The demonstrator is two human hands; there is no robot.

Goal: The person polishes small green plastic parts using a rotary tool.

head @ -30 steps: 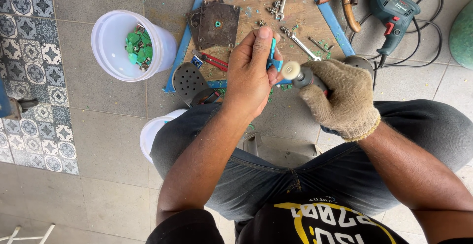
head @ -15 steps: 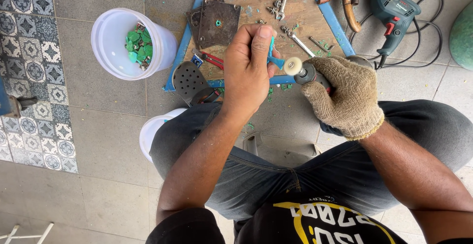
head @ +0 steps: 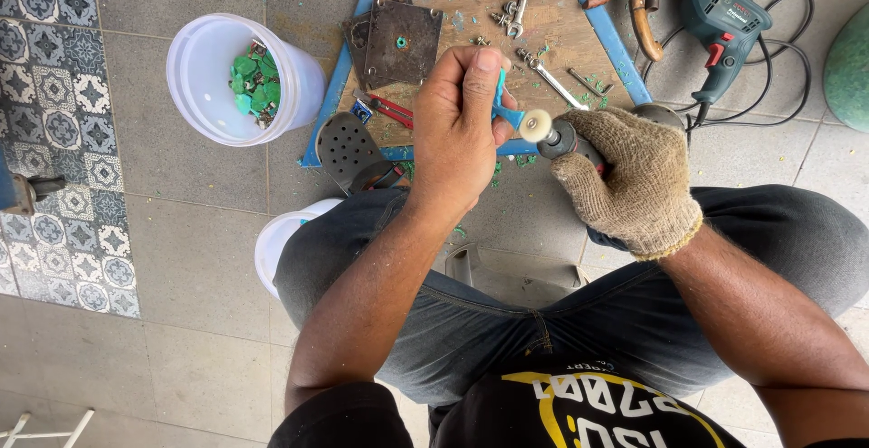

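Observation:
My bare left hand (head: 462, 131) pinches a small blue plastic piece (head: 504, 111) between thumb and fingers. My right hand (head: 629, 176), in a tan knit glove, grips a dark rotary tool (head: 566, 143) with a round cream buffing head (head: 536, 125). The head touches the blue piece. Both hands hover over my knees, above the edge of a wooden board (head: 471, 14).
A white bucket (head: 204, 95) of green plastic pieces stands at the left. On the board lie a dark metal plate (head: 398, 41), wrenches (head: 520, 0) and pliers (head: 634, 4). A teal power drill (head: 720, 18) with black cable lies at the right. A second white bucket (head: 276, 244) stands by my left knee.
Both hands have lifted slightly toward me. The buffing head now meets the blue piece beside my left thumb.

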